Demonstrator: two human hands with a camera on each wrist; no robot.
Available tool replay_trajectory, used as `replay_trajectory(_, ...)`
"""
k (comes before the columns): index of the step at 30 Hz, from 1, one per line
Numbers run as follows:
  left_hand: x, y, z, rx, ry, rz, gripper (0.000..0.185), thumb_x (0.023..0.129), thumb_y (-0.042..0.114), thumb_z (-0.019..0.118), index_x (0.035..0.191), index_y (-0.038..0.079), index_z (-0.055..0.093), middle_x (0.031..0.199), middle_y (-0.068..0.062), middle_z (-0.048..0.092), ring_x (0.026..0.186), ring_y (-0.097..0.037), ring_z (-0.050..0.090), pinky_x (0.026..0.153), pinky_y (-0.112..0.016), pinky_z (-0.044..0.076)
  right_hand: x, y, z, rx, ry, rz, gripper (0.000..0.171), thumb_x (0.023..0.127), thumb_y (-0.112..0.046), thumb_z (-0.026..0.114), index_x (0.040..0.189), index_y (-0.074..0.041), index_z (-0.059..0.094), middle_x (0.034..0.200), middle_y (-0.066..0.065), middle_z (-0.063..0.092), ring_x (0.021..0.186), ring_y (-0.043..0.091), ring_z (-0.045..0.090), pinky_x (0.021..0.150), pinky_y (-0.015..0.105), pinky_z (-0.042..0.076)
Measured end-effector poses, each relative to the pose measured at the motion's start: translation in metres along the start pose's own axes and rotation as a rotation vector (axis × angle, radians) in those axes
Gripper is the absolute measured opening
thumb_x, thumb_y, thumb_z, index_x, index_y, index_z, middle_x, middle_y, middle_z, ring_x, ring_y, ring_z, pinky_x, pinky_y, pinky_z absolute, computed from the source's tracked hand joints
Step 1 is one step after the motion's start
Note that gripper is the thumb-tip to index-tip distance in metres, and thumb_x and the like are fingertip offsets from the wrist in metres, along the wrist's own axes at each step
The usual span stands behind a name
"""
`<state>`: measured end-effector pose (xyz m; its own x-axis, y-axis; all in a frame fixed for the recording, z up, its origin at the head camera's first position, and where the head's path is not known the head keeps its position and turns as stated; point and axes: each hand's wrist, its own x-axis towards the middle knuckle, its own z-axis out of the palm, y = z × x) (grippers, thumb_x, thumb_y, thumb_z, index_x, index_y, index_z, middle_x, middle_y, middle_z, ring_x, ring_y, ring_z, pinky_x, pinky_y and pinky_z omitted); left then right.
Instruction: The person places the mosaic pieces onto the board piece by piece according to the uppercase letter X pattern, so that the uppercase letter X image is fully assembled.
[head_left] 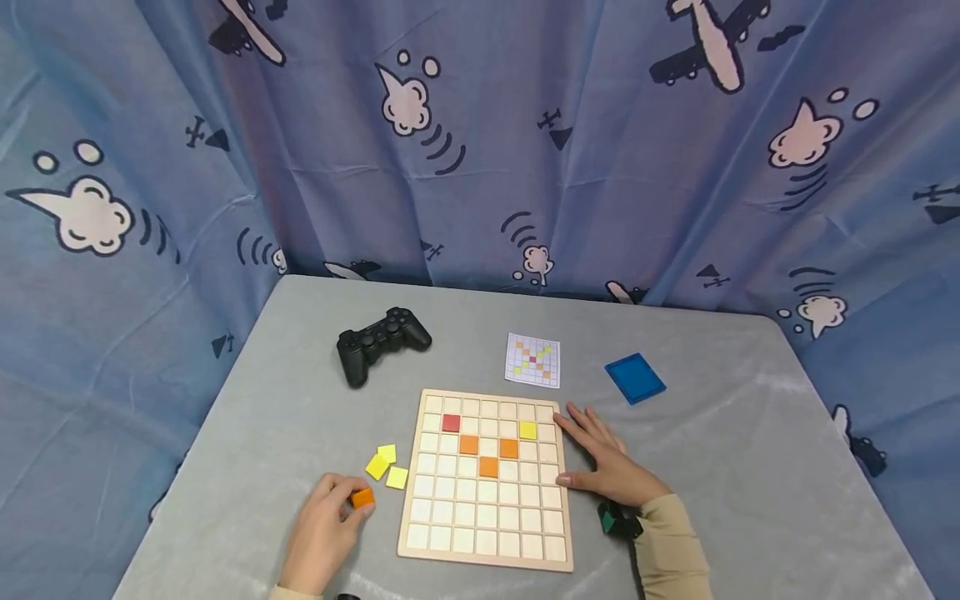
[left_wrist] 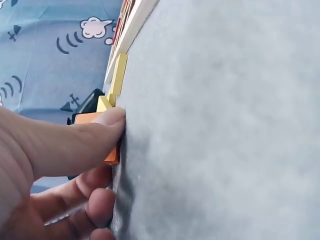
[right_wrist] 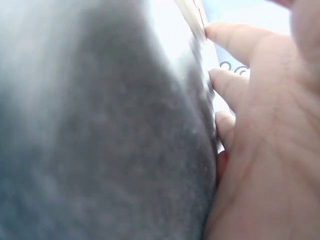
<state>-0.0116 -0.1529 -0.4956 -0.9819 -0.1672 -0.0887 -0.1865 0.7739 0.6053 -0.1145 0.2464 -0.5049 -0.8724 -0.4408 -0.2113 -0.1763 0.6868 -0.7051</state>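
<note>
A wooden grid board (head_left: 486, 533) lies on the grey table. It carries a red tile (head_left: 451, 422), a yellow tile (head_left: 528, 430) and three orange tiles (head_left: 488, 457). My left hand (head_left: 330, 525) pinches an orange tile (head_left: 363, 498) on the table left of the board; the left wrist view shows my thumb (left_wrist: 75, 142) pressed on that orange tile (left_wrist: 111, 156). Three loose yellow tiles (head_left: 386, 465) lie just beyond it. My right hand (head_left: 603, 458) rests flat on the table, fingers straight, touching the board's right edge.
A black game controller (head_left: 380, 342) sits behind the board to the left. A pattern card (head_left: 533, 360) and a blue tray (head_left: 634, 377) lie behind it to the right. A blue airplane-print cloth (head_left: 480, 142) hangs around the table.
</note>
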Motion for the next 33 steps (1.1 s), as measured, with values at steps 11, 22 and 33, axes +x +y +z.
replay_trajectory(11,-0.002,0.001,-0.007,-0.043,0.058,0.111,0.01,0.091,0.006,0.063,0.093,0.013,0.07,0.089,0.001,0.061,0.081,-0.014,0.059,0.072,-0.035,0.049,0.0,0.0,0.001,-0.011,-0.003,0.023,0.09,0.079,-0.049,0.074,0.152,-0.031,0.025,0.161,0.003,0.008,0.146,0.036,-0.007,0.106,0.068,0.001)
replay_trajectory(22,0.008,0.026,-0.016,-0.512,-0.073,-0.029,0.023,0.095,0.003,0.057,0.116,0.006,0.066,0.095,-0.012,0.071,0.074,-0.013,0.069,0.067,-0.021,0.055,0.0,-0.001,0.002,-0.013,0.01,0.0,0.089,0.079,-0.047,0.074,0.152,-0.028,0.026,0.161,0.008,0.01,0.145,0.041,-0.006,0.105,0.069,0.001)
replay_trajectory(33,0.013,0.049,0.002,-0.685,-0.272,-0.02,0.023,0.094,0.007,0.058,0.118,0.005,0.061,0.095,-0.018,0.071,0.068,-0.019,0.07,0.055,-0.029,0.055,0.0,-0.003,0.003,-0.021,0.014,0.007,0.085,0.082,-0.047,0.072,0.152,-0.028,0.027,0.161,0.008,0.011,0.145,0.041,-0.005,0.104,0.07,0.001)
